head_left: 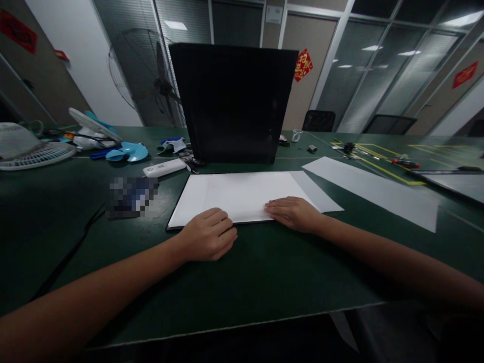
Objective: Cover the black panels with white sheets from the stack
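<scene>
A flat white panel (242, 194) with a thin dark border lies on the green table directly in front of me. A pale sheet (310, 190) sticks out past its right side. My left hand (207, 235) rests at the panel's near edge, its fingers curled in. Whether they pinch anything is hidden. My right hand (293, 214) lies on the near right part of the white surface, with the fingers stretched out flat and close together.
Behind the panel stands a large black box-like object (234, 101). A white sheet (372, 191) lies to the right, and another framed panel (459, 182) beyond it. At left are a white stick-shaped device (164, 168), blue fan blades (127, 152) and a fan grille (36, 155).
</scene>
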Available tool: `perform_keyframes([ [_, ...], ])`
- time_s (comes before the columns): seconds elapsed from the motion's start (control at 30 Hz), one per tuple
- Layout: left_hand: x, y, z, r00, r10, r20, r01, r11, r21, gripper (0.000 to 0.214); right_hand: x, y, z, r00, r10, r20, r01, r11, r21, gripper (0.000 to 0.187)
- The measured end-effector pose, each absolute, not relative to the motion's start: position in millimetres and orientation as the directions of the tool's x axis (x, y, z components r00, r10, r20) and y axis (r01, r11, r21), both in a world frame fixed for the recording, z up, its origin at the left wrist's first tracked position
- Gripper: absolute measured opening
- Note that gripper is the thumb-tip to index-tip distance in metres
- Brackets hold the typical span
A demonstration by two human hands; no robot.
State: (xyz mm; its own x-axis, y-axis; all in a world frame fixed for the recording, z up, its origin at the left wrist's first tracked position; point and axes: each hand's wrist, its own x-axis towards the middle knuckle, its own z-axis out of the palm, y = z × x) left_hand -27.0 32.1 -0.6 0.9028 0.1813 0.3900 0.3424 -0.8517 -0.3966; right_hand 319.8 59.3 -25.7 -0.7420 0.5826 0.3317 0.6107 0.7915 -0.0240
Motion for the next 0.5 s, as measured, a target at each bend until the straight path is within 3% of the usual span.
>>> perform_keyframes([
  [0.1, -26.2, 30.8, 0.5, 0.912, 0.133, 0.387, 0.298, -0.865, -0.404, 0.027, 318.7, 58.6, -22.8, -0.784, 0.538, 0.309, 0.545, 0.836, -0.071, 0.041],
  [0.23, -25.3, 34.6, -0.9, 0.904, 0.327, 0.276, 0.406, -0.858, -0.313, 0.052, 326.9, 63.2, -13.8, -0.806, 0.520, 0.282, 0.526, 0.848, -0.060, 0.048],
  [0.37, -24.2, 35.6, -0.4, 0.838, 0.524, 0.153, 0.546, -0.809, -0.216, 0.063, 356.7, 79.9, -5.2, -0.705, 0.619, 0.347, 0.671, 0.741, 0.041, 0.047],
  [0.5, -22.3, 31.2, 4.7, 0.795, 0.600, 0.090, 0.605, -0.772, -0.195, 0.063, 408.5, 104.5, -7.4, -0.457, 0.804, 0.381, 0.883, 0.460, 0.087, 0.052],
])
